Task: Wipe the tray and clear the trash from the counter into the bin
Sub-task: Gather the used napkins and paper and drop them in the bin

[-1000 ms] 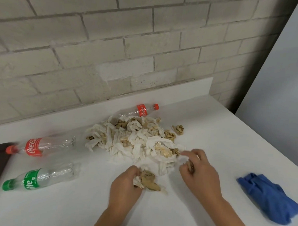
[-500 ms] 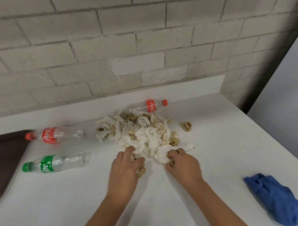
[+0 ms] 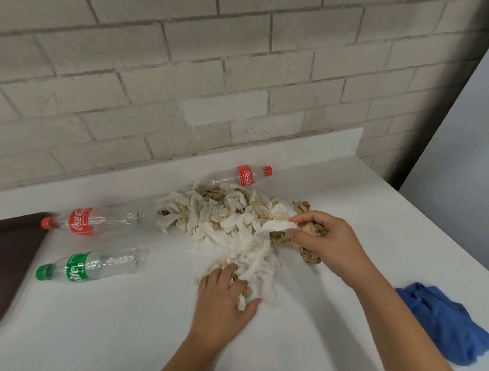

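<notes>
A pile of crumpled white and brown paper tissues (image 3: 225,221) lies in the middle of the white counter (image 3: 119,325). My left hand (image 3: 224,302) grips tissues at the pile's near edge, fingers curled into them. My right hand (image 3: 325,239) grips a bunch of white and brown tissues at the pile's right side. A dark brown tray (image 3: 4,264) shows partly at the left edge. A crumpled blue cloth (image 3: 450,326) lies on the counter at the right, apart from both hands.
Three empty plastic bottles lie on their sides: a red-label bottle (image 3: 96,221) and a green-label bottle (image 3: 91,265) left of the pile, a small red-label bottle (image 3: 243,175) behind it. A brick wall (image 3: 214,72) backs the counter. The counter's right edge (image 3: 443,236) runs diagonally.
Both hands have pulled tissues toward me. My right hand moved right and back, lifting a bunch from the pile's side. The view shifted so more of the tray shows.
</notes>
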`<act>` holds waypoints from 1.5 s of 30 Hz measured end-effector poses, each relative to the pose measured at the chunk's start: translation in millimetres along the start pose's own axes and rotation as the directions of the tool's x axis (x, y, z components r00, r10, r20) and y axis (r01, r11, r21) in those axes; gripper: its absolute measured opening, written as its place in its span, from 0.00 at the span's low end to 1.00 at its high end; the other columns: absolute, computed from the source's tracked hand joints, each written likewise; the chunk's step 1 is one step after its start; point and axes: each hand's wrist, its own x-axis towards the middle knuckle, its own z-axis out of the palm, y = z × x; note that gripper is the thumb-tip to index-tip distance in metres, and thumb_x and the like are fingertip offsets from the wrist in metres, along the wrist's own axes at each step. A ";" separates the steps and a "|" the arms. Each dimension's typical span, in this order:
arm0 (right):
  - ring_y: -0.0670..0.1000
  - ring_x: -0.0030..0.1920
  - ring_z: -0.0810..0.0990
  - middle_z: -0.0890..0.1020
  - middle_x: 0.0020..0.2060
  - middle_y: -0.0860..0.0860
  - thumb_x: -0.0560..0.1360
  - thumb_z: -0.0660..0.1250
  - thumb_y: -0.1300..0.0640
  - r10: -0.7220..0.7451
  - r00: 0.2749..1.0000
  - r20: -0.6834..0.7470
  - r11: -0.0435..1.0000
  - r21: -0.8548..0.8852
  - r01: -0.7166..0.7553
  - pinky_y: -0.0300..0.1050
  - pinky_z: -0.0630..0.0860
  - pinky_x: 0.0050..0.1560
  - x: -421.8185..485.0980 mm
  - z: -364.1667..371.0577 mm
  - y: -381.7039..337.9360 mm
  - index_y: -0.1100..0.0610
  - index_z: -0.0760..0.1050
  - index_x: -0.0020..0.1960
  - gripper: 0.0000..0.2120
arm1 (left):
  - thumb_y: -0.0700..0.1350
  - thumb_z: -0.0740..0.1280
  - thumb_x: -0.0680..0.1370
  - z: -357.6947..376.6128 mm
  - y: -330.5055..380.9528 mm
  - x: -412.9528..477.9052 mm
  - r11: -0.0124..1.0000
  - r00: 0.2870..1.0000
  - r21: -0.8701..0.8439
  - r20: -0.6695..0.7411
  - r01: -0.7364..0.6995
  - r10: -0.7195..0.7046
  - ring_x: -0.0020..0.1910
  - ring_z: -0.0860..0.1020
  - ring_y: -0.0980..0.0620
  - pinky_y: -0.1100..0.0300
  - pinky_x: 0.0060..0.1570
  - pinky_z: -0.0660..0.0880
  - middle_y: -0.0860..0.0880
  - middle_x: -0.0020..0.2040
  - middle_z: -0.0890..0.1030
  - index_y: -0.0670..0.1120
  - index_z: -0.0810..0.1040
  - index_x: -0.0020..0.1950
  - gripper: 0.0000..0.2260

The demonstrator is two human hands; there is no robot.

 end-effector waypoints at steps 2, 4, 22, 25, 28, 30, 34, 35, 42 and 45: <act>0.40 0.32 0.78 0.80 0.40 0.44 0.67 0.77 0.55 0.009 1.000 -0.023 0.999 0.050 -0.008 0.32 0.72 0.32 -2.3 -3.9 1.9 0.49 0.82 0.46 0.09 | 0.58 0.63 0.69 -1.8 -2.3 0.4 1.000 1.000 0.000 -0.017 0.012 -0.012 0.45 0.77 0.48 0.55 0.42 0.75 0.50 0.50 0.79 0.52 0.80 0.44 0.13; 0.41 0.32 0.77 0.79 0.38 0.43 0.67 0.76 0.55 0.015 0.999 -0.035 0.997 0.073 -0.013 0.33 0.72 0.33 -5.6 -9.5 6.9 0.50 0.82 0.46 0.08 | 0.53 0.63 0.69 -2.0 -6.2 -1.1 0.999 0.998 -0.041 -0.057 0.021 -0.023 0.39 0.78 0.49 0.56 0.36 0.75 0.50 0.45 0.79 0.50 0.80 0.42 0.10; 0.49 0.49 0.78 0.77 0.50 0.48 0.71 0.71 0.48 -0.169 0.939 -0.301 0.948 -0.310 0.071 0.43 0.74 0.48 93.3 -25.8 -4.9 0.46 0.76 0.61 0.19 | 0.48 0.67 0.69 -20.2 -23.3 -15.1 0.904 0.938 -0.287 -0.044 0.317 -0.343 0.36 0.79 0.52 0.62 0.33 0.71 0.57 0.42 0.80 0.56 0.73 0.55 0.15; 0.55 0.53 0.79 0.75 0.58 0.55 0.71 0.69 0.47 0.003 0.996 -0.091 0.763 -0.644 -0.061 0.43 0.75 0.47 131.4 -16.0 24.9 0.46 0.68 0.70 0.28 | 0.53 0.60 0.67 -19.1 -23.0 -15.1 0.928 0.947 -0.233 -0.067 0.290 -0.313 0.32 0.77 0.56 0.64 0.28 0.72 0.58 0.39 0.79 0.56 0.72 0.52 0.14; 0.57 0.58 0.76 0.70 0.63 0.56 0.72 0.68 0.46 0.143 0.986 0.087 0.617 -0.787 -0.020 0.46 0.74 0.54 146.4 -1.3 58.4 0.46 0.64 0.72 0.30 | 0.53 0.59 0.66 -17.6 -22.2 -15.5 0.951 0.956 -0.181 -0.105 0.252 -0.274 0.31 0.76 0.56 0.65 0.25 0.71 0.57 0.36 0.77 0.57 0.71 0.51 0.14; 0.56 0.56 0.76 0.72 0.61 0.55 0.74 0.66 0.48 0.131 0.987 0.095 0.544 -0.839 0.009 0.45 0.74 0.52 148.3 4.5 72.5 0.49 0.71 0.67 0.22 | 0.53 0.60 0.66 -16.6 -21.9 -16.7 0.959 0.962 -0.164 -0.115 0.229 -0.249 0.31 0.75 0.56 0.67 0.25 0.70 0.57 0.35 0.76 0.57 0.71 0.50 0.13; 0.53 0.44 0.78 0.81 0.47 0.53 0.74 0.63 0.56 0.038 0.997 0.060 0.550 -0.835 0.029 0.41 0.71 0.36 144.7 3.5 73.9 0.54 0.77 0.49 0.07 | 0.52 0.60 0.66 -17.3 -20.2 -15.2 0.957 0.953 -0.154 -0.143 0.244 -0.266 0.31 0.76 0.55 0.65 0.24 0.70 0.56 0.35 0.76 0.57 0.72 0.49 0.13; 0.53 0.41 0.78 0.81 0.42 0.52 0.73 0.63 0.56 0.046 0.998 0.036 0.592 -0.806 0.002 0.40 0.69 0.33 141.2 -1.5 69.6 0.54 0.77 0.45 0.04 | 0.52 0.60 0.66 -17.5 -20.0 -15.6 0.957 0.953 -0.157 -0.144 0.245 -0.267 0.31 0.76 0.55 0.65 0.25 0.70 0.56 0.35 0.76 0.57 0.72 0.49 0.13; 0.48 0.29 0.79 0.80 0.27 0.45 0.69 0.68 0.54 0.203 0.978 0.050 0.729 -0.674 -0.117 0.40 0.76 0.35 34.8 -34.3 29.6 0.47 0.76 0.39 0.02 | 0.49 0.63 0.71 -22.8 -11.1 -4.0 0.870 0.897 -0.261 -0.031 0.418 -0.441 0.42 0.81 0.51 0.62 0.38 0.72 0.56 0.47 0.82 0.55 0.77 0.56 0.14; 0.47 0.41 0.79 0.79 0.41 0.43 0.68 0.69 0.44 0.266 0.956 0.120 0.610 -0.789 -0.071 0.40 0.73 0.40 2.6 -13.6 40.4 0.41 0.74 0.49 0.10 | 0.53 0.64 0.76 -29.2 7.2 9.6 0.862 0.903 -0.296 0.006 0.412 -0.430 0.50 0.79 0.52 0.61 0.44 0.72 0.56 0.53 0.80 0.57 0.73 0.63 0.16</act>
